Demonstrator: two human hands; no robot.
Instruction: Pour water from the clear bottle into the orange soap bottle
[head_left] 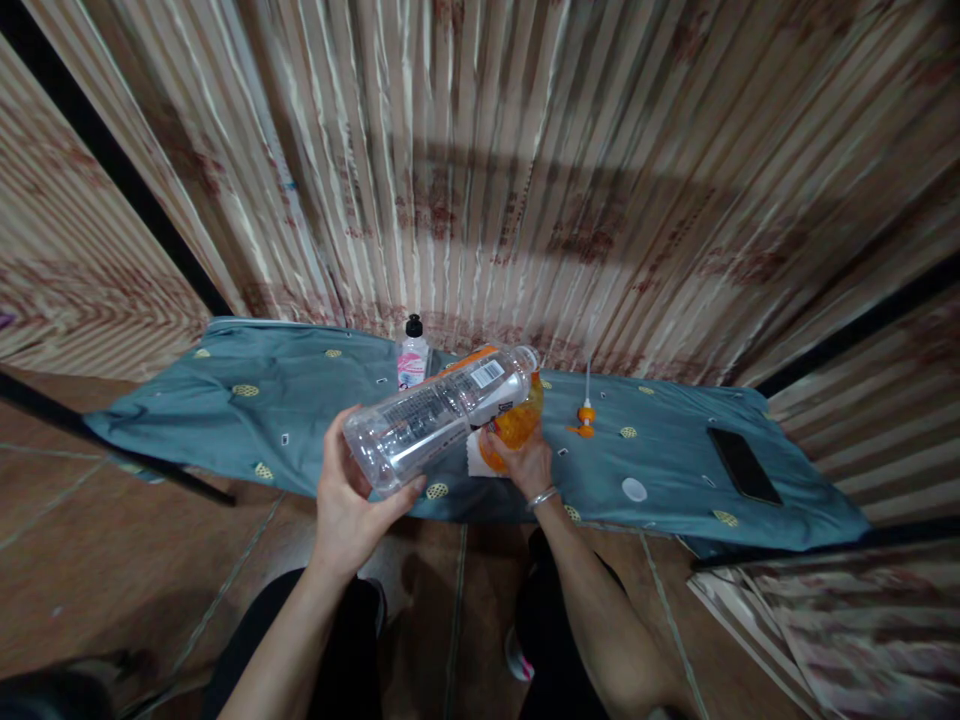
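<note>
My left hand (360, 500) grips the base of a clear plastic bottle (420, 420), which is tilted with its neck up to the right. The clear bottle has an orange and white label, and its neck lies in front of an orange bottle (517, 428). My right hand (529, 462) is wrapped round that orange bottle, over a white paper piece (480, 462). An orange pump head (585, 420) with a thin pale tube rests on the cloth to the right. Whether the clear bottle's mouth touches the orange bottle, I cannot tell.
A small bottle with a black cap (413, 358) stands at the back of the table (300, 400), which has a blue-green patterned cloth. On the right lie a black phone (744, 466) and a white round lid-like disc (634, 489). A striped curtain (480, 180) hangs behind.
</note>
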